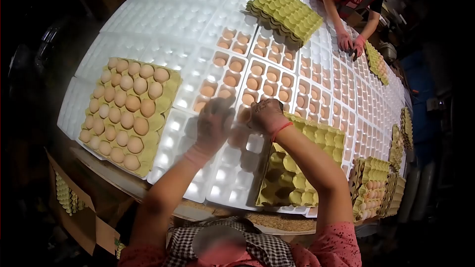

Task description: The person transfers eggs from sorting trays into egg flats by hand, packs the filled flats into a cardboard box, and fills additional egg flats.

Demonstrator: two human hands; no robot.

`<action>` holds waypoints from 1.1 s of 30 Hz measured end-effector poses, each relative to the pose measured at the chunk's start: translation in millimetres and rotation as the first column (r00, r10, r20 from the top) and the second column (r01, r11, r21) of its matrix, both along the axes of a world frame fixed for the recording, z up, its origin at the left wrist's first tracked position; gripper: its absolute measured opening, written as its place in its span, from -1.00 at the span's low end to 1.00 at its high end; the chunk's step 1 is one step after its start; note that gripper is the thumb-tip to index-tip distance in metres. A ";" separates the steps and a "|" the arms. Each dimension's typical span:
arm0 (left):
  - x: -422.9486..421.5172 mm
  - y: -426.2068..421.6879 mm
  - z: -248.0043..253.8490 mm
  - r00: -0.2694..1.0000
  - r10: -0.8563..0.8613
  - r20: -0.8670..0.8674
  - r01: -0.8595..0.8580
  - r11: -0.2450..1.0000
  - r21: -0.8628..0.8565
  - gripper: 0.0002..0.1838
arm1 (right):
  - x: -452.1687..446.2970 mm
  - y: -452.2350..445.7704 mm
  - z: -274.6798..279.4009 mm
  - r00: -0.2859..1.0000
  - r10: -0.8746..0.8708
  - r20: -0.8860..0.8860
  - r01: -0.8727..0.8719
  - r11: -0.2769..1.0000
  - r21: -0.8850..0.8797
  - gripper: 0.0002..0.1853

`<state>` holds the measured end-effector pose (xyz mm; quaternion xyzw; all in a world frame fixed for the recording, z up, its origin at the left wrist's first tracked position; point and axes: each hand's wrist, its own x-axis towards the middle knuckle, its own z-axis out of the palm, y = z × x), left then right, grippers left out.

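Observation:
My left hand, in a pale pink glove, is over the white foam tray. Motion smears its fingers, so I cannot see whether they hold anything. Close by, my right hand, in a pink glove with dark patches, has its fingers curled at an egg in a compartment of the tray. Brown eggs fill the compartments just beyond both hands. To the left lies a yellow-green egg carton tray full of eggs. Under my right forearm are yellow-green egg trays with bare cups.
A stack of egg trays rests on the foam trays at the far side. A co-worker's gloved hands are at the upper right. More egg trays stand at the right edge. A cardboard box is below the table at left.

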<state>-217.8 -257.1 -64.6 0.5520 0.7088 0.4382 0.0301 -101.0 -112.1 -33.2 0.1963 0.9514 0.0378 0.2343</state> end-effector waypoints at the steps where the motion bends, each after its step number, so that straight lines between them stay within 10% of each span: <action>1: -4.5 4.3 -1.9 0.999 0.010 -0.053 -0.011 0.999 -0.030 -0.53 | 1.9 -0.7 2.8 1.000 0.002 0.016 -0.002 1.000 -0.007 -0.67; 4: -8.5 15.7 -17.3 0.987 -0.046 -0.154 0.013 0.978 -0.207 -0.50 | -12.0 8.1 19.1 0.993 0.003 0.116 0.009 0.994 -0.107 -0.67; 7: -6.7 5.4 -9.7 0.984 -0.053 -0.171 0.016 0.978 -0.210 -0.47 | -47.1 17.0 30.2 0.822 -0.160 -0.546 0.064 0.980 -0.190 -0.63; 10: -2.0 -20.7 -1.7 0.981 0.111 0.159 -0.113 0.994 0.004 -0.43 | -111.0 24.5 -4.4 0.588 -0.269 -0.762 0.079 0.957 -0.277 -0.69; 12: 9.1 -48.8 8.1 0.944 0.067 0.324 -0.053 0.997 -0.052 -0.43 | -132.6 27.0 -40.7 0.749 -0.271 -0.605 0.108 0.950 -0.292 -0.49; 15: 36.7 -84.8 20.0 0.557 -0.031 0.830 0.177 0.981 -0.081 -0.42 | -119.3 22.5 -55.9 0.878 -0.169 -0.447 0.033 0.954 -0.297 -0.34; 17: 50.9 -103.4 -1.9 0.557 -0.058 0.829 0.298 0.945 -0.135 -0.40 | -64.7 7.2 -29.5 0.657 -0.329 -0.678 0.008 0.903 -0.430 -0.24; 19: 73.6 -111.3 -3.2 0.347 -0.001 0.938 0.412 0.898 -0.152 -0.40 | 29.3 -1.5 1.2 0.415 -0.222 -0.882 0.127 0.974 -0.185 -0.25; 23: 114.5 -107.6 3.1 0.364 0.116 0.924 0.616 0.714 -0.332 -0.29 | 267.6 -47.2 22.8 0.410 -0.402 -0.819 0.787 0.609 0.095 -0.18; 25: 137.3 -103.4 -15.2 0.820 -0.229 0.524 0.491 0.752 -0.440 -0.21 | 365.5 -96.2 -13.9 0.234 -0.697 -0.678 0.922 0.380 -0.072 -0.25; 27: 147.8 -91.5 -2.3 0.821 -0.232 0.522 0.489 0.757 -0.433 -0.20 | 400.8 -136.8 -24.5 0.066 -0.896 -0.439 0.729 0.344 -0.592 -0.40; 28: 149.4 -87.1 -2.6 0.804 -0.248 0.541 0.497 0.780 -0.381 -0.24 | 407.4 -137.5 -30.5 0.077 -0.894 -0.441 0.718 0.357 -0.598 -0.40; 30: 150.6 -70.6 22.9 0.697 -0.284 0.659 0.570 0.777 -0.268 -0.33 | 394.7 -140.5 -26.4 -0.300 -0.749 -0.591 0.428 0.447 -0.785 -0.52; 31: 153.5 -56.0 21.6 0.662 -0.271 0.699 0.576 0.781 -0.243 -0.33 | 392.1 -128.8 -13.4 -0.513 -0.800 -0.311 0.288 0.181 -0.940 -0.52; 32: 157.7 -35.7 25.5 0.685 -0.301 0.663 0.545 0.816 -0.194 -0.35 | 402.0 -107.2 -19.7 -0.397 -0.725 -0.563 0.326 0.462 -0.825 -0.53; 33: 159.8 -18.3 72.5 0.624 -0.228 0.747 0.558 0.800 -0.222 -0.34 | 406.7 -79.6 -20.0 -0.478 -0.706 -0.522 0.250 0.460 -0.852 -0.54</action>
